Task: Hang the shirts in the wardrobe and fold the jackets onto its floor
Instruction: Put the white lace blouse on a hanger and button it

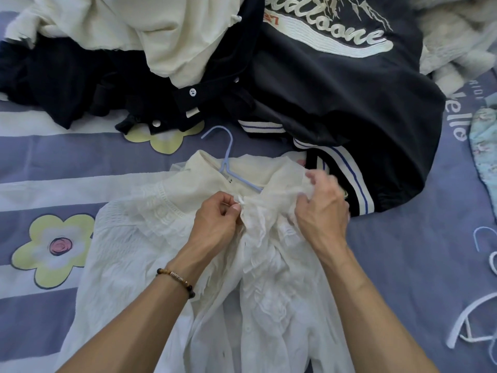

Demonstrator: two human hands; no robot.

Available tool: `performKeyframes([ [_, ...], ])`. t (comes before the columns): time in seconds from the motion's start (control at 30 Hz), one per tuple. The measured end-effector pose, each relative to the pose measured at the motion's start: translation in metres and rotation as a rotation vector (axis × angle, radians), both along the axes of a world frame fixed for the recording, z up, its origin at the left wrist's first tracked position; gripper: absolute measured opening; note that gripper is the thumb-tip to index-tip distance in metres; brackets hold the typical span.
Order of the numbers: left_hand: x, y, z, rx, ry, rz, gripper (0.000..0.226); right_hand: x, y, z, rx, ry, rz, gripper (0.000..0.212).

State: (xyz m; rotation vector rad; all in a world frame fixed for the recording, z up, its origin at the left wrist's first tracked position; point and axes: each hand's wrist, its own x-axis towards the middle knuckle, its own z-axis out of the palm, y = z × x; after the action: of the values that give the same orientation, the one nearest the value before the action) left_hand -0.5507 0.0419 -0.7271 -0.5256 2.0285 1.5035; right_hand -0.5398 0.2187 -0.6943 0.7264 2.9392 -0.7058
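Observation:
A sheer cream white shirt (150,238) lies flat on the bed with a light blue hanger (228,154) inside its collar, the hook pointing away from me. My left hand (215,219) pinches the shirt's front edge near the collar. Just to its right, my right hand (320,208) grips bunched fabric at the other side of the opening. A dark navy varsity jacket (349,98) with cream lettering and striped cuffs lies crumpled beyond the shirt.
The purple bedsheet (403,265) has yellow flower prints. A cream garment (161,30) and dark clothes (53,74) pile at the back left. White and blue hangers (468,316) lie at the right edge, near a floral cloth (484,146).

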Motion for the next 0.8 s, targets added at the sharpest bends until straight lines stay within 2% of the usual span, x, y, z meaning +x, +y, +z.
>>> performKeyframes([
  [0.1, -0.002, 0.005, 0.001, 0.036, -0.034, 0.047, 0.011, 0.006, -0.017, 0.0, -0.112, 0.196, 0.116, 0.025],
  [0.17, -0.003, 0.006, 0.003, 0.06, -0.065, 0.062, 0.012, 0.024, -0.033, -0.005, -0.125, 0.142, 0.269, 0.021],
  [0.23, -0.001, 0.006, 0.006, 0.081, -0.072, 0.061, 0.013, 0.044, -0.042, -0.015, -0.024, 0.037, 0.355, 0.037],
  [0.3, 0.002, 0.006, 0.006, 0.094, -0.06, 0.057, 0.016, 0.055, -0.045, -0.024, 0.038, 0.01, 0.366, 0.029],
  [0.4, 0.006, 0.005, 0.004, 0.055, -0.021, 0.052, 0.013, 0.057, -0.041, -0.027, -0.109, 0.014, 0.235, 0.009],
  [0.47, 0.008, 0.005, 0.003, 0.041, -0.01, 0.061, 0.013, 0.053, -0.029, -0.02, -0.279, -0.019, 0.089, 0.013],
  [0.53, 0.008, 0.006, 0.002, 0.038, -0.001, 0.054, 0.013, 0.046, -0.015, -0.014, -0.35, 0.001, -0.046, 0.009],
  [0.6, 0.009, 0.009, 0.001, 0.033, 0.017, 0.048, 0.011, 0.041, -0.006, -0.012, -0.216, 0.083, -0.057, 0.008],
  [0.7, 0.013, 0.013, 0.002, 0.015, 0.074, 0.072, 0.007, 0.035, -0.007, -0.017, 0.01, 0.194, 0.138, 0.021],
  [0.8, 0.022, 0.016, 0.008, -0.056, 0.177, 0.065, 0.024, 0.041, -0.013, -0.018, 0.076, 0.187, 0.268, 0.015],
])
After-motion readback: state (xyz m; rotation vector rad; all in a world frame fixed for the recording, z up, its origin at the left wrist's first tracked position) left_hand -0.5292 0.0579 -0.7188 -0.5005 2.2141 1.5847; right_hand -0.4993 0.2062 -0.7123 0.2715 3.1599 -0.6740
